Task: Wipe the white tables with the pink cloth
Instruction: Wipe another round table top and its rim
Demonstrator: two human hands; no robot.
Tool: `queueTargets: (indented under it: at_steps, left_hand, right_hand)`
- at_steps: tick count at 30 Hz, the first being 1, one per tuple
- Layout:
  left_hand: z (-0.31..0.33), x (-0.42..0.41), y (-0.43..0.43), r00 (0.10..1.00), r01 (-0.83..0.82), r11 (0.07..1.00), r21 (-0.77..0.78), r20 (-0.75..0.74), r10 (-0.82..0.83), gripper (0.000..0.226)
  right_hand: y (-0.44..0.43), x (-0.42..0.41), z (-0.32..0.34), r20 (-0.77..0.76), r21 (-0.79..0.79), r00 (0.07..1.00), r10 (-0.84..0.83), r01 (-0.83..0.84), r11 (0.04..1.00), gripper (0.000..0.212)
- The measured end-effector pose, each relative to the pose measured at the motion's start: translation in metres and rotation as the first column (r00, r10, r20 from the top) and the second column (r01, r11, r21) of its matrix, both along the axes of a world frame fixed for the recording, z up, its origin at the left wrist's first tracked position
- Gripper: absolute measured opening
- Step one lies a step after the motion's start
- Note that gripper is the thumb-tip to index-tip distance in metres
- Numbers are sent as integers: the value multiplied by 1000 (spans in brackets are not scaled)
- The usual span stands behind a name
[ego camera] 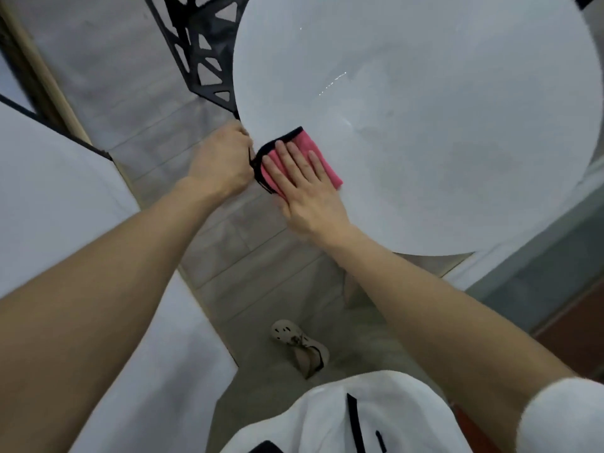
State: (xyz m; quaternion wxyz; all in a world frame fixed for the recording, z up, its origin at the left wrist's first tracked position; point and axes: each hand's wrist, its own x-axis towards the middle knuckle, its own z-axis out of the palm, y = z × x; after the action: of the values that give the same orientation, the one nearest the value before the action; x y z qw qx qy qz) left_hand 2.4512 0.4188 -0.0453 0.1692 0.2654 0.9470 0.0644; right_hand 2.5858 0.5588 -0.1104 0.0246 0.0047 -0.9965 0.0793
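Cloth [302,142] lies under right hand [304,191] on table [425,125].

We pressed our right hand [304,188] flat on the pink cloth [300,140] at the round white desk's [425,125] edge; our left hand [222,158] gripped the rim alongside.

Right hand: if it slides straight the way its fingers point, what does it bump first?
Probably nothing solid. The right hand lies flat on the pink cloth; ahead is bare white table, then its rim. The left hand sits off to the side.
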Motion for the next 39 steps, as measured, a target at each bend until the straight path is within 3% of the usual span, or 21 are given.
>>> queueTargets:
  at_steps: [2,6,10,13,16,20,22,24,27,29,32,35,37,39]
  left_hand:
    - [8,2,9,999,12,996,-87,-33,-15,30]
    - [29,12,27,998,29,983,-183,-52,-40,52]
    - [33,26,42,990,139,982,-131,17,-138,81]
    - [30,39,52,981,187,967,-172,76,-177,106]
    - [30,41,54,980,191,966,-175,92,-177,114]
    - [32,42,56,986,162,967,-197,80,-149,119]
    - [31,43,56,987,157,969,-190,77,-144,121]
    - [32,42,54,986,160,970,-184,79,-148,122]
    - [34,43,55,986,148,972,-183,100,-132,123]
    - [34,44,56,989,113,978,-175,112,-94,125]
    - [28,42,57,991,82,984,-160,119,-63,129]
    - [22,40,57,994,42,987,-154,111,-25,133]
    - [21,42,57,994,42,985,-164,105,-25,132]
    - [23,45,58,994,21,987,-161,105,-4,131]
  right_hand:
    - [24,63,1,16,14,1000,-11,11,1000,63]
    - [83,164,16,128,-19,953,-274,278,960,68]
    - [80,141,17,180,-2,832,-524,533,846,73]
    - [47,77,11,155,10,866,-476,480,877,73]
    - [24,17,15,132,-21,932,-336,342,940,70]
    - [78,50,7,44,17,969,-244,243,970,64]
    - [139,103,7,49,68,915,-400,397,915,65]
    - [182,138,15,151,61,785,-600,599,799,67]
    - [167,108,21,156,51,640,-752,755,654,71]
    - [122,51,19,129,23,737,-664,667,745,72]
    - [65,-41,16,108,-18,920,-377,381,924,70]
    - [72,-70,13,62,-60,973,-223,227,972,66]
    - [110,-42,8,-14,-69,990,-141,140,988,62]
    - [167,4,6,-43,-29,981,-187,186,982,62]
